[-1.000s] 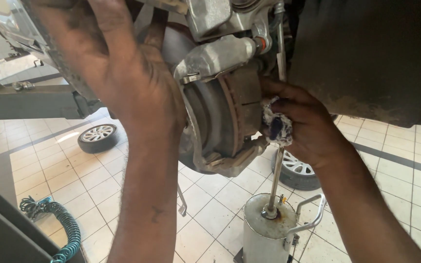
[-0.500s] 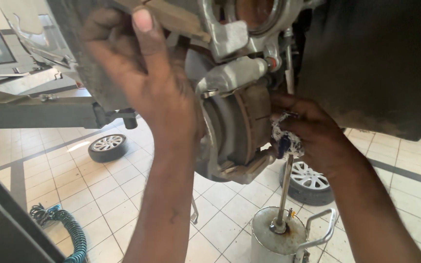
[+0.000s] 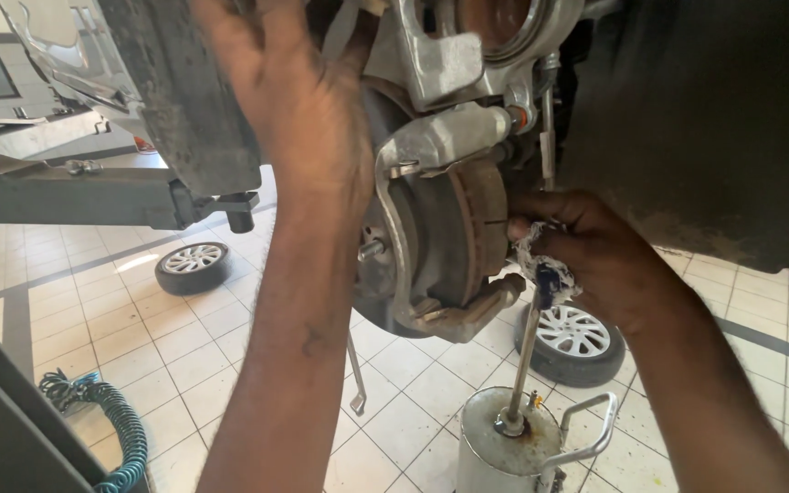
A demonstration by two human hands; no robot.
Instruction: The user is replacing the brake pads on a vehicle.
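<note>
White tiled garage floor (image 3: 184, 365), wheels (image 3: 192, 267) lying flat

The space around the brake disc (image 3: 449, 246) is tight. The left hand (image 3: 294, 119) lies flat over its outer face, closing off the approach from that side, and the caliper bracket (image 3: 413, 228) wraps the disc's front edge from top to bottom. Above, the knuckle casting (image 3: 449, 55) fills the room overhead. The right hand (image 3: 586, 251), with a rag (image 3: 541, 269) in it, takes up the gap behind the disc, hard against the dark wheel-arch wall (image 3: 705, 119). Below the disc the way is open down to the tiled floor (image 3: 139, 347), apart from the drain can (image 3: 513, 452) and its upright pipe (image 3: 524, 365).
</note>
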